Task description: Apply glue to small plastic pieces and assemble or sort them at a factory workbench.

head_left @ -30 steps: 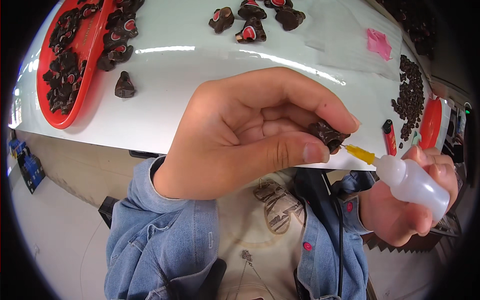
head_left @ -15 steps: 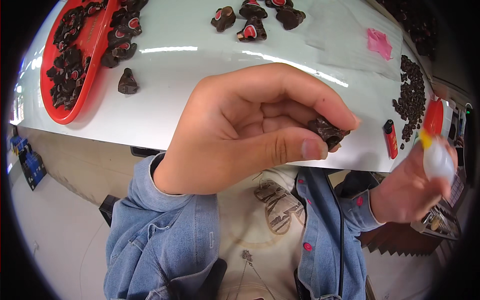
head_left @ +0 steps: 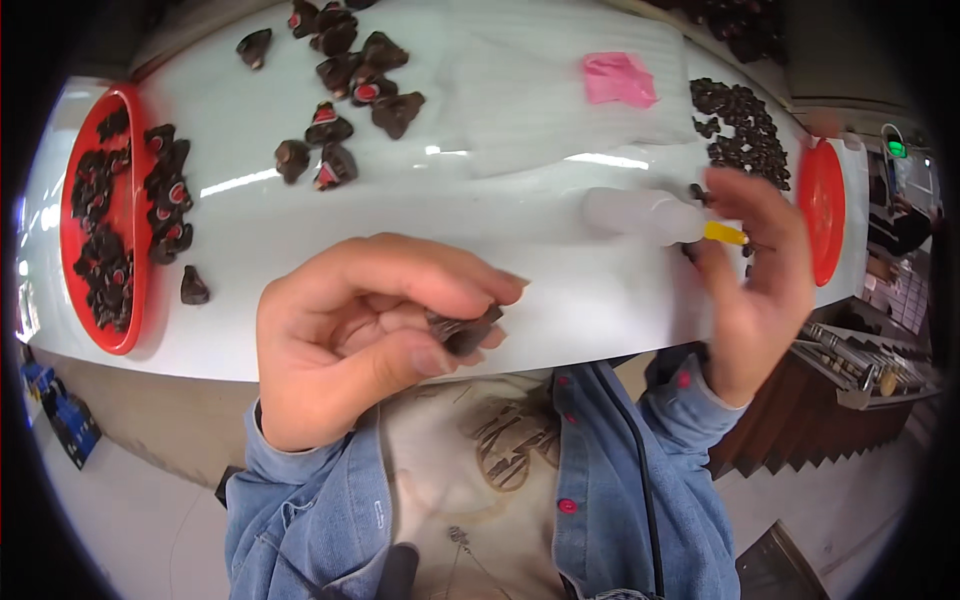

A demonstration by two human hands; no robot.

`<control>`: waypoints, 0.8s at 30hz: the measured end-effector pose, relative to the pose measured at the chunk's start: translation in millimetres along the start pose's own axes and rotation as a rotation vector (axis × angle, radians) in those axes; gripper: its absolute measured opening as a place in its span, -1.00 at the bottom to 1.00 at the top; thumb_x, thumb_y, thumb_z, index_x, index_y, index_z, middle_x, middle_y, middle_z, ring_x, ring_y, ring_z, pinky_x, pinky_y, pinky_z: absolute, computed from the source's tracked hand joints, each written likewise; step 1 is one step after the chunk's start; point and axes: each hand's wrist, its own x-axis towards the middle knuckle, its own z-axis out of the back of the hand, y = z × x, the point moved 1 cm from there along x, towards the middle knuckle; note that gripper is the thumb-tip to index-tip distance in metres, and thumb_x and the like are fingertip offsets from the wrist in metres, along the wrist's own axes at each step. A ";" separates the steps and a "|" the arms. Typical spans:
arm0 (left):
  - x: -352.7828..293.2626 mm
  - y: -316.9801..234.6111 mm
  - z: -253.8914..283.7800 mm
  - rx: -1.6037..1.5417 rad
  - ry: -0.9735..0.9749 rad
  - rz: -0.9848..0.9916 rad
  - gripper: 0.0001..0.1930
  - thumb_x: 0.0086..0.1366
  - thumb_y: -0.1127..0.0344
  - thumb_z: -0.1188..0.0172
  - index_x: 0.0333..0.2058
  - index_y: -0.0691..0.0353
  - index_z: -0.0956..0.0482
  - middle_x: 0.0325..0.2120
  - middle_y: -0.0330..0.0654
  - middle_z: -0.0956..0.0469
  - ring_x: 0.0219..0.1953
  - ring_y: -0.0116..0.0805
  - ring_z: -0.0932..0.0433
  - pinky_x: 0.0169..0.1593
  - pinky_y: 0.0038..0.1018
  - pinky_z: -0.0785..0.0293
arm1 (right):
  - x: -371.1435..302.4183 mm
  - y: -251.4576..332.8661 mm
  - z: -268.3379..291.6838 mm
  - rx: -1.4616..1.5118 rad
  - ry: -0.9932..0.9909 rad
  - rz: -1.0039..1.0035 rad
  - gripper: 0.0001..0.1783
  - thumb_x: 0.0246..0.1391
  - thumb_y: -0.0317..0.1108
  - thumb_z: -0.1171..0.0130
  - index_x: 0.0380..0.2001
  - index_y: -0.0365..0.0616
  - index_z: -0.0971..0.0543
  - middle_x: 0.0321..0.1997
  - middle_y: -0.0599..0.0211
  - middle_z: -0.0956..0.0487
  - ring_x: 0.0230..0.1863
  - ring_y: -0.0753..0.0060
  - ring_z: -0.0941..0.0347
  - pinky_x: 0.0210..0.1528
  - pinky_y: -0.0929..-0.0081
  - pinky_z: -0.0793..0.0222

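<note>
My left hand is closed, pinching a small dark brown carved piece between thumb and fingertips above the table's near edge. My right hand has its fingers apart around the yellow tip of a translucent white squeeze bottle. The bottle is tipped on its side, its body pointing left. It looks loose from the fingers, though blur hides whether they touch it. Several similar dark carved pieces, some with red round patches, stand in a group at the far left middle. One single piece sits left of my left hand.
A red oval tray at the left holds dark pieces, with more along its right side. A pink scrap lies on a thin white sheet. Small dark bits and another red tray are at the right.
My right hand has come over the table, and the bottle it held upright now lies tipped with the fingers spread. The view has shifted; my left hand keeps hold of the dark piece.
</note>
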 end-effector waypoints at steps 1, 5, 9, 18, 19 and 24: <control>0.5 -0.1 -0.5 -0.005 0.011 -0.001 -0.75 0.06 0.34 -0.21 -0.40 0.37 -0.35 -0.38 0.15 -0.46 -0.49 -0.28 -0.54 -0.47 -0.54 -0.51 | 6.8 -8.7 16.5 -0.105 -0.050 0.003 -0.63 -0.26 -0.67 -0.09 -0.24 -0.27 -0.46 -0.18 0.24 -0.50 -0.12 0.41 -0.39 -0.06 0.53 -0.26; -1.1 2.2 -4.8 0.077 -0.010 0.001 -0.74 0.06 0.32 -0.22 -0.41 0.36 -0.35 -0.38 0.14 -0.45 -0.50 -0.28 -0.54 -0.47 -0.54 -0.51 | 29.9 -42.1 36.0 -0.339 0.045 0.100 -0.66 -0.18 -0.64 -0.04 -0.23 -0.22 -0.48 -0.20 0.22 -0.50 -0.13 0.36 -0.39 -0.06 0.54 -0.26; 1.9 1.6 -7.8 0.085 -0.024 0.010 -0.73 0.05 0.31 -0.23 -0.42 0.37 -0.36 -0.38 0.14 -0.45 -0.50 -0.29 -0.54 -0.48 -0.54 -0.52 | 37.1 -48.1 37.2 -0.470 0.103 0.150 -0.70 -0.15 -0.63 -0.03 -0.26 -0.20 -0.50 -0.24 0.20 -0.51 -0.17 0.32 -0.41 -0.11 0.56 -0.27; 3.8 2.6 -7.0 0.056 0.005 0.004 -0.77 0.04 0.39 -0.21 -0.42 0.39 -0.37 -0.38 0.15 -0.47 -0.49 -0.27 -0.54 -0.48 -0.51 -0.53 | 37.2 -50.9 34.4 -0.424 -0.053 -0.050 -0.88 -0.15 -0.58 -0.13 -0.44 -0.26 -0.53 -0.43 0.32 -0.53 -0.35 0.49 -0.44 -0.27 0.61 -0.30; 3.5 2.4 -6.5 0.058 0.013 0.003 -0.78 0.04 0.40 -0.21 -0.42 0.40 -0.38 -0.38 0.15 -0.47 -0.49 -0.26 -0.54 -0.47 -0.50 -0.53 | 36.7 -49.9 34.8 -0.424 -0.050 -0.050 -0.88 -0.15 -0.58 -0.13 -0.44 -0.26 -0.53 -0.43 0.32 -0.53 -0.35 0.49 -0.44 -0.27 0.61 -0.30; 2.7 4.0 -8.0 -0.005 0.028 -0.016 -0.79 0.03 0.45 -0.20 -0.40 0.42 -0.39 -0.36 0.17 -0.47 -0.47 -0.26 -0.54 -0.42 -0.48 -0.54 | 34.5 -47.2 44.5 -0.414 -0.120 0.008 -0.87 -0.15 -0.59 -0.15 -0.42 -0.27 -0.54 -0.46 0.36 -0.52 -0.38 0.58 -0.42 -0.28 0.66 -0.29</control>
